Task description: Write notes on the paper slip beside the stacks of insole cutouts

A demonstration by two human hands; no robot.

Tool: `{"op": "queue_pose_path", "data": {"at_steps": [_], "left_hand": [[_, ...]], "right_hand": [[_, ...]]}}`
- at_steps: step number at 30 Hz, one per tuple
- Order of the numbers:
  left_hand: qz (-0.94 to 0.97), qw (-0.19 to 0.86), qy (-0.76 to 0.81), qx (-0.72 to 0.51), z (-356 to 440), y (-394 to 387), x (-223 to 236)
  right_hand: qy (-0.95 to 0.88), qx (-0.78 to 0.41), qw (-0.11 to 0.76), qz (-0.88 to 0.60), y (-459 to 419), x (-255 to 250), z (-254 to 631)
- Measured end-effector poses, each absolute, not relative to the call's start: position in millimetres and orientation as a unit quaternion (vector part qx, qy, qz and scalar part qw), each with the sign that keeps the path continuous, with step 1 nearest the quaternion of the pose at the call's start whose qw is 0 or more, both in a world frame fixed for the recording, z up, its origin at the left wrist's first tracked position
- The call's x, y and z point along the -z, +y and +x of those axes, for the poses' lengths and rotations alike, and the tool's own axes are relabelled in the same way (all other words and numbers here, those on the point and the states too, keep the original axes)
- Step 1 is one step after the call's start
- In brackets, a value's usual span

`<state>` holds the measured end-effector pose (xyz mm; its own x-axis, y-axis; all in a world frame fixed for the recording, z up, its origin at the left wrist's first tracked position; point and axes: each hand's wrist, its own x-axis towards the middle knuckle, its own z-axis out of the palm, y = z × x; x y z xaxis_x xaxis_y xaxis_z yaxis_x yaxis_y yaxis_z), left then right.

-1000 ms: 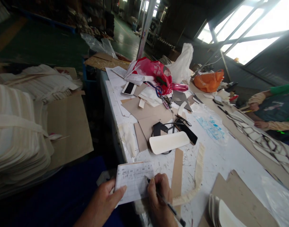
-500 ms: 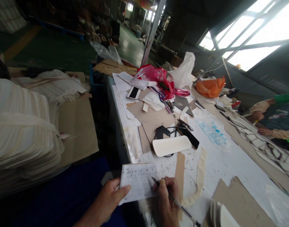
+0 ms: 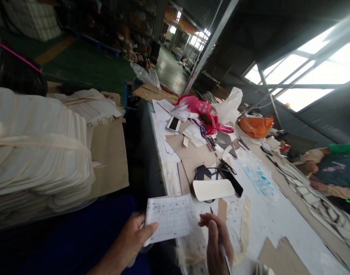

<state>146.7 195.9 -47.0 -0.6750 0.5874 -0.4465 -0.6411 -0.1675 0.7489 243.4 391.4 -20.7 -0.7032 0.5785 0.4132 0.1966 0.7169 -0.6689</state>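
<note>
My left hand [image 3: 136, 236] grips a small notepad [image 3: 169, 221] by its left edge, thumb on top. Its page is a printed grid with handwriting in the upper rows. To the right, apart from the pad, my right hand [image 3: 217, 240] holds a pen [image 3: 223, 252], its tip pointing up and away and its shaft lying across the palm. Beyond the hands, a cream rounded insole-like piece [image 3: 213, 190] rests over black straps and a dark flat object [image 3: 234, 183]. A tan cardboard strip [image 3: 222, 210] lies just behind my right hand.
On the white table [image 3: 259, 225] lie a phone [image 3: 173, 124], scissors [image 3: 210, 143], a pink bag [image 3: 202, 109], an orange bag [image 3: 256, 126] and clear plastic [image 3: 259, 177]. Stacked pale sheets [image 3: 40, 152] stand at left. Across the table, at right, another person's hands [image 3: 313, 173] are at work.
My right hand with the pen has moved off the notepad to the right, and the pen now points upward. The left hand keeps its hold on the pad. The view has shifted slightly.
</note>
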Motion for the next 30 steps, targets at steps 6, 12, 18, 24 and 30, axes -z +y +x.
{"op": "queue_pose_path", "data": {"at_steps": [6,12,18,24,30], "left_hand": [[-0.035,0.389,0.504,-0.770,146,188,49],[-0.044,0.385,0.491,-0.780,145,182,49],[-0.051,0.376,0.469,-0.798,148,180,53],[-0.050,0.382,0.468,-0.795,145,175,39],[-0.047,0.378,0.488,-0.785,147,174,39]], "right_hand": [[-0.930,-0.208,0.300,0.040,365,15,238],[-0.938,-0.155,0.303,0.069,341,16,233],[-0.948,-0.123,0.272,0.115,344,16,228],[-0.950,-0.069,0.240,0.185,346,15,222],[-0.957,-0.053,0.237,0.160,331,9,220]]}}
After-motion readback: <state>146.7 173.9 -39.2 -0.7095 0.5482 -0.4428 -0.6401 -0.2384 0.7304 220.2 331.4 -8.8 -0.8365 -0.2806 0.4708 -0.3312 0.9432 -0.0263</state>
